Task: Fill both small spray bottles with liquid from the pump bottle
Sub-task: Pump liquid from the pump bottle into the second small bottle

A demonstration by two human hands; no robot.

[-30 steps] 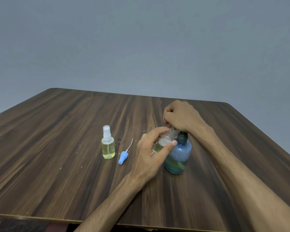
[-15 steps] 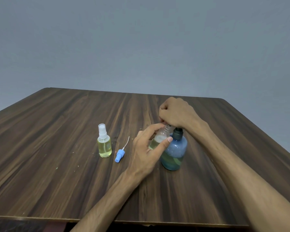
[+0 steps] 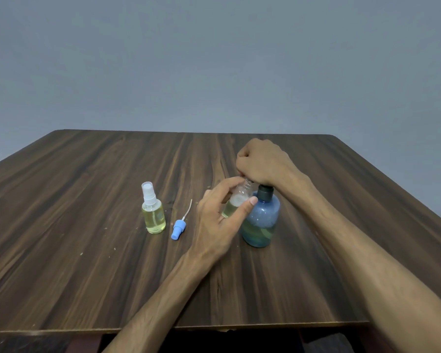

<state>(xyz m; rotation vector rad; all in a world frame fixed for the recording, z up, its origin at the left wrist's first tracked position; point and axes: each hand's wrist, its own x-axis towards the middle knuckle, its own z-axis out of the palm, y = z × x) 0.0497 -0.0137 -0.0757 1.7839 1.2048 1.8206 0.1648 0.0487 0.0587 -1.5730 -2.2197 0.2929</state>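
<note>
On the wooden table (image 3: pixel 87 200), left hand (image 3: pixel 219 220) grips an open small spray bottle (image 3: pixel 237 202) tilted against the blue pump bottle (image 3: pixel 261 220), right hand (image 3: pixel 262 161) fisted over the pump top; capped spray bottle (image 3: pixel 153 212) upright, blue sprayer head (image 3: pixel 179 226) lying just beside it.

Two bare forearms, uncovered along the whole stretch seen above the table (image 3: pixel 87 225). Left hand (image 3: pixel 214 225), over the table's middle: short, neatly trimmed thumbnail, creased knuckles, faint tendon ridges across the back. Right hand (image 3: pixel 262 161), nearer the table's far edge: rounded knuckles, a vein line leading into the wrist. Fine hairs on both forearms toward the table's near edge. Dark blurred cloth below that edge; whether clothing, unclear.
</note>
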